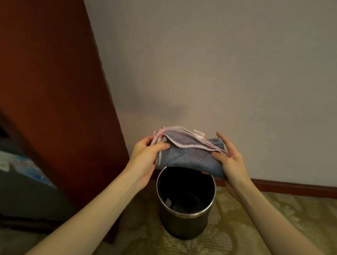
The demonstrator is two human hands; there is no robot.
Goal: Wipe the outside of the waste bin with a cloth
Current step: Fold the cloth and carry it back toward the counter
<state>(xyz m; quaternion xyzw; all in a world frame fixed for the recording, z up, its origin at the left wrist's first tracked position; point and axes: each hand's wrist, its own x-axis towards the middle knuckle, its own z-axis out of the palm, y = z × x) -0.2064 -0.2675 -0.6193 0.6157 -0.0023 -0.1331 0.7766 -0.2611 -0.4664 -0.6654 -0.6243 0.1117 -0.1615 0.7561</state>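
Gripping folded cloth [189,154] above waste bin [183,225], left hand [146,156] and right hand [230,162]

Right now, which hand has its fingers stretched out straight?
The right hand: its fingers point up beside the cloth. The left hand curls around the cloth.

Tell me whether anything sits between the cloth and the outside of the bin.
Nothing visible does. Both the left hand and right hand hold the folded cloth above the open waste bin, whose near outer wall stands bare on the carpet.
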